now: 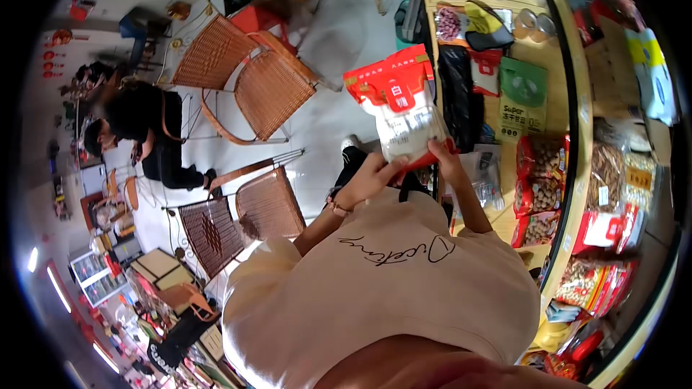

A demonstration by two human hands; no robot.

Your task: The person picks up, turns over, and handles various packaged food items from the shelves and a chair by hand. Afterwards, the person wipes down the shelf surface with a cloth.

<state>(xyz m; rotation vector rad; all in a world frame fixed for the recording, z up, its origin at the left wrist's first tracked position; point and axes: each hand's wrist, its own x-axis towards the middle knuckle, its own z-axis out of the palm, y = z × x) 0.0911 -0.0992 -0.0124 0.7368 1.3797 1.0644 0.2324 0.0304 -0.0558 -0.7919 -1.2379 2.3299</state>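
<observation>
A red and white bag of white sugar (411, 119) is held out in front of my chest, its red top pointing away from me. Fingers of my left hand (375, 179) close on its lower left corner. At the lower right corner, my right hand (448, 162) grips the same bag, thumb on the front. The fingers behind the bag are hidden. Just right of the bag, a black plastic bag (459, 94) lies on the shelf beside a green pouch (522, 97).
Wooden shelving (497, 122) runs along my right, with red nut packets (540, 184) and clear bags. Wicker chairs (270, 94) stand on the tiled floor (335, 43) to my left. Farther left, a person in black (148, 119) sits on a chair.
</observation>
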